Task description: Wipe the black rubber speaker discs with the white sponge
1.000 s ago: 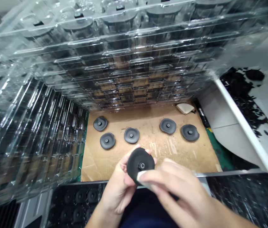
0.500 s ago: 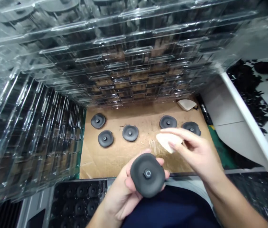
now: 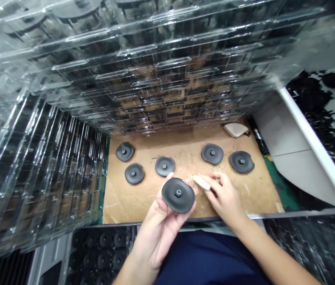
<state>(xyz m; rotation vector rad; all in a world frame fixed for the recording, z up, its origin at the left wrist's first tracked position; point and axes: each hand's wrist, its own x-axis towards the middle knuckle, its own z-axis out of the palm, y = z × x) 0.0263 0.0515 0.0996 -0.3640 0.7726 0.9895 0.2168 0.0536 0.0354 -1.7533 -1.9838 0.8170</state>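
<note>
Black disc, lower centre: stud facing me, long axis unclear; left hand palm-up, clamping disc; right hand pinching white pad.

Dark-grey disc, white pad, brown cardboard

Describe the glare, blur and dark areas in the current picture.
Head view, top and left: bright glare streaks break up the stacked clear trays; head view, upper right: soft haze, then a black corner hiding all detail; head view, centre: the dark disc in the left hand reads fairly clearly, above evenly lit cardboard.
</note>
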